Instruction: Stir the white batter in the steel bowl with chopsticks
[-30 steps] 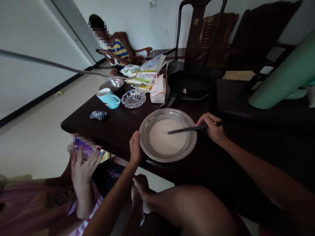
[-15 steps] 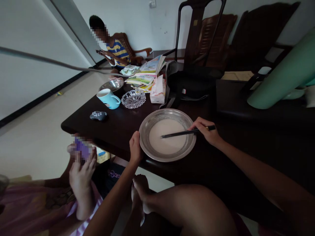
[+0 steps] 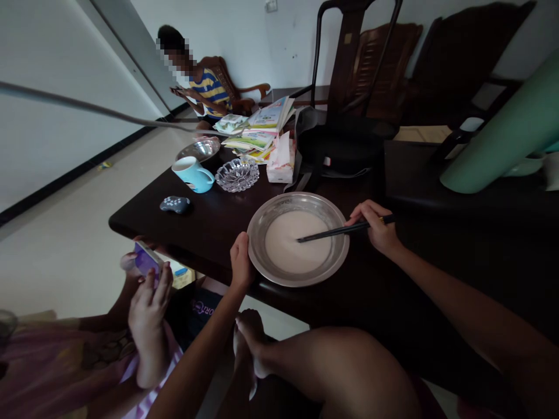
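Observation:
A wide metal bowl point(image 3: 258, 256) rests near the front edge of the dark table, with a pale, milky batter point(image 3: 288, 250) in it. My left hand point(image 3: 240, 260) grips the bowl's left rim, fingers closed on its side. In my right hand point(image 3: 376, 226), to the right of the bowl, are black chopsticks point(image 3: 334, 231), slanting down over the right rim. Their tips dip into the batter close to the bowl's middle.
Left on the table are a remote-like grey device point(image 3: 175, 204), a blue mug point(image 3: 192, 173), a glass dish point(image 3: 237, 176) and another metal bowl point(image 3: 205, 150). Behind lie a tissue pack point(image 3: 280, 163), books point(image 3: 266, 125) and a black bag point(image 3: 338, 145). A person's hand point(image 3: 148, 302) holds a phone at left.
My right hand moved left with the chopsticks, then back right, sweeping the tips through the batter. My left hand and the bowl stayed in place. The neighbour's phone shifted slightly.

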The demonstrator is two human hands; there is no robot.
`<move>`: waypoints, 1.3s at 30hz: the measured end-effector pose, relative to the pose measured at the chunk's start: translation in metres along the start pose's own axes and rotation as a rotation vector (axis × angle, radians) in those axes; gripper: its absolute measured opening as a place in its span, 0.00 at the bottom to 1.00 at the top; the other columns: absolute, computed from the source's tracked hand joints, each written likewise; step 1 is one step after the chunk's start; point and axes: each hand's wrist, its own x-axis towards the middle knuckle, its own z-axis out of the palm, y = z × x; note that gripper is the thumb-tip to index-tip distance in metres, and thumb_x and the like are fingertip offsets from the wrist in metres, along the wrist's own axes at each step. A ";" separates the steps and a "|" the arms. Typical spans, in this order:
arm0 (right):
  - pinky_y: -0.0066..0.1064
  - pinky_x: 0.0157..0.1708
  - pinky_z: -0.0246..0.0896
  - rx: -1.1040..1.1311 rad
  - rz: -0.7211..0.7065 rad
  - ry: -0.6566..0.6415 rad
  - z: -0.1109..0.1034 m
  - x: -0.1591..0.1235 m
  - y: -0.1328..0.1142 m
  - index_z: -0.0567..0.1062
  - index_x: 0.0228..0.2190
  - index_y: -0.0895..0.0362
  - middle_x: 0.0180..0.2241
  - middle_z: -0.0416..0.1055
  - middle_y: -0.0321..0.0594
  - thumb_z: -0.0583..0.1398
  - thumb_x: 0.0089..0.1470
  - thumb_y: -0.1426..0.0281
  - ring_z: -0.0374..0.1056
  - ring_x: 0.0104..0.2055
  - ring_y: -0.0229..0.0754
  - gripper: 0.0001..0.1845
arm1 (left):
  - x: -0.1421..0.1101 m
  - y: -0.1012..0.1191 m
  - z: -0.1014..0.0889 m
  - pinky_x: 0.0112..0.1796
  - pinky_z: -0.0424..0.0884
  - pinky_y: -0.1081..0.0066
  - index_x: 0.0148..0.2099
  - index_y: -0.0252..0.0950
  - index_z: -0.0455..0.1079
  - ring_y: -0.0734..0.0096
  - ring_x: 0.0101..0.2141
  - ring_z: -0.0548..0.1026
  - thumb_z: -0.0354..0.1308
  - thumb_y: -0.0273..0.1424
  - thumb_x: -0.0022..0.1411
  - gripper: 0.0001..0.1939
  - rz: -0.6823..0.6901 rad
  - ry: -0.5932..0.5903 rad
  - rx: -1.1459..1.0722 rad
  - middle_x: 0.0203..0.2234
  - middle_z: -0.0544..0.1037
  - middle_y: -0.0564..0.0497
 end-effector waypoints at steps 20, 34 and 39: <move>0.33 0.30 0.66 -0.017 -0.024 -0.053 0.000 0.001 0.000 0.77 0.26 0.53 0.23 0.74 0.36 0.56 0.60 0.56 0.71 0.27 0.41 0.18 | 0.002 -0.003 -0.001 0.26 0.57 0.76 0.23 0.36 0.56 0.78 0.23 0.55 0.61 0.46 0.55 0.23 -0.042 0.014 -0.052 0.20 0.56 0.58; 0.34 0.34 0.66 -0.144 -0.046 -0.076 0.001 0.002 -0.006 0.79 0.25 0.53 0.26 0.77 0.37 0.59 0.59 0.57 0.73 0.31 0.41 0.17 | 0.000 0.004 0.003 0.26 0.58 0.75 0.23 0.37 0.57 0.77 0.24 0.55 0.60 0.46 0.54 0.22 0.001 0.009 -0.018 0.20 0.56 0.58; 0.33 0.30 0.66 -0.056 -0.024 -0.075 0.000 0.002 -0.005 0.77 0.25 0.53 0.23 0.75 0.35 0.57 0.60 0.57 0.71 0.27 0.40 0.18 | 0.000 0.002 0.002 0.25 0.57 0.75 0.23 0.37 0.55 0.77 0.23 0.54 0.61 0.48 0.53 0.24 -0.008 0.007 -0.007 0.20 0.56 0.58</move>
